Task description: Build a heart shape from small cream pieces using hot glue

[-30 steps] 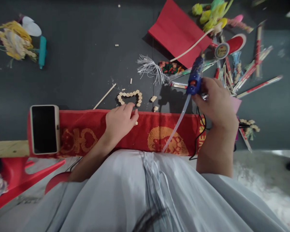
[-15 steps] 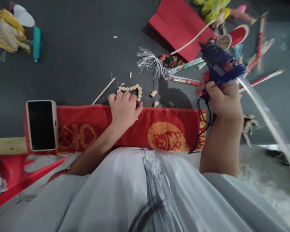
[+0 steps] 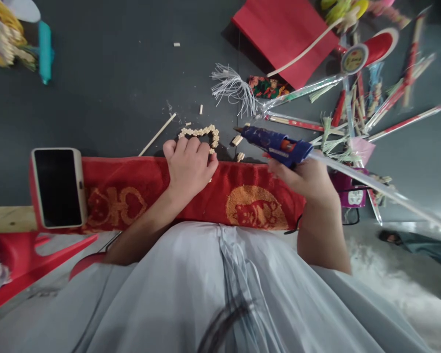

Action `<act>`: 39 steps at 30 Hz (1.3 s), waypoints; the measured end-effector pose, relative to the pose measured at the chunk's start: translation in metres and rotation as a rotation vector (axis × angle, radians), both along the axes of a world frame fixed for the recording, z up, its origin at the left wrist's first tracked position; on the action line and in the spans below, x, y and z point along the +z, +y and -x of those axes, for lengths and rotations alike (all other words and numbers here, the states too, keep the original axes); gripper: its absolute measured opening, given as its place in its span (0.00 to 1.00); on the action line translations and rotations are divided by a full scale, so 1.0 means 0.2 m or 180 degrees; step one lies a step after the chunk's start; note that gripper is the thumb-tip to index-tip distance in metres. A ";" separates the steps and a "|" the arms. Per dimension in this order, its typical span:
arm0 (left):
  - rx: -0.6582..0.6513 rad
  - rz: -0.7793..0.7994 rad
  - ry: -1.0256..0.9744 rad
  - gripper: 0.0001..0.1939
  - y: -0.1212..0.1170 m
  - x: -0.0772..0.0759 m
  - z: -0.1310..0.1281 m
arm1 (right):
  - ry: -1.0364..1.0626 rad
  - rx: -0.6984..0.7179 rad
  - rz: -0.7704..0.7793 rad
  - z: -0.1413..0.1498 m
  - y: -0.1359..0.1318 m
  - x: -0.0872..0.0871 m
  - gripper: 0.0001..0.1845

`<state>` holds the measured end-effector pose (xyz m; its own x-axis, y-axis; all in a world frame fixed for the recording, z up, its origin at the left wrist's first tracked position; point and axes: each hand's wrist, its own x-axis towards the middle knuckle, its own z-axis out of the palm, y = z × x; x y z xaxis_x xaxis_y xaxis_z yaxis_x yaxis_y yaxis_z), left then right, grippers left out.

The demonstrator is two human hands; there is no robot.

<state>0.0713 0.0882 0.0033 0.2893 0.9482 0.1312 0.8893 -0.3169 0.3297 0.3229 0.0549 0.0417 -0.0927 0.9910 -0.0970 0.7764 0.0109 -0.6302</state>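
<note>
My left hand (image 3: 189, 162) lies on the near side of a wavy cream-coloured frame of small stick pieces (image 3: 212, 131). Its fingers are curled down over that frame and hide its lower part. A blue hot glue gun (image 3: 275, 142) is gripped in my right hand (image 3: 308, 176), its nozzle pointing left. A long clear glue stick (image 3: 382, 189) trails out of the gun's back. Close to the nozzle lie two small bundles of cut sticks, one bundle (image 3: 237, 140) just below the tip and another bundle (image 3: 240, 157) nearer me.
A red towel (image 3: 191, 211) runs along the table's front edge, with a phone (image 3: 57, 189) on its left end. One thin stick (image 3: 157, 135) lies left of the frame. Beyond are white strings (image 3: 231, 88), a red bag (image 3: 284, 34), a ribbon spool (image 3: 371, 51) and several wrapped sticks.
My right hand has swung the glue gun left and down, from over the wrapped sticks to beside the small bundles. My left hand stays on the frame.
</note>
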 end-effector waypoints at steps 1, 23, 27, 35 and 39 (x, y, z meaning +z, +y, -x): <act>-0.0019 -0.0022 -0.0010 0.08 0.00 0.00 0.01 | -0.0053 0.0154 -0.0019 0.01 -0.01 0.00 0.15; -0.0267 0.0251 -0.0458 0.05 -0.01 0.01 0.13 | -0.2074 0.1475 -0.1563 0.17 -0.10 -0.07 0.15; -0.0295 0.0266 -0.0399 0.05 -0.01 0.01 0.13 | -0.2072 0.1430 -0.1608 0.17 -0.10 -0.08 0.17; -0.0303 0.0084 -0.0517 0.03 -0.01 0.00 0.13 | -0.2037 0.1410 -0.1700 0.18 -0.11 -0.10 0.17; -0.0272 0.0155 -0.0455 0.03 -0.01 0.00 0.13 | -0.2056 0.1425 -0.1766 0.18 -0.10 -0.10 0.18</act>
<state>0.0457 0.0856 0.0030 0.3507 0.9273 0.1312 0.8027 -0.3698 0.4678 0.2861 0.0345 0.0223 -0.5665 0.7969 0.2101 0.8233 0.5585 0.1017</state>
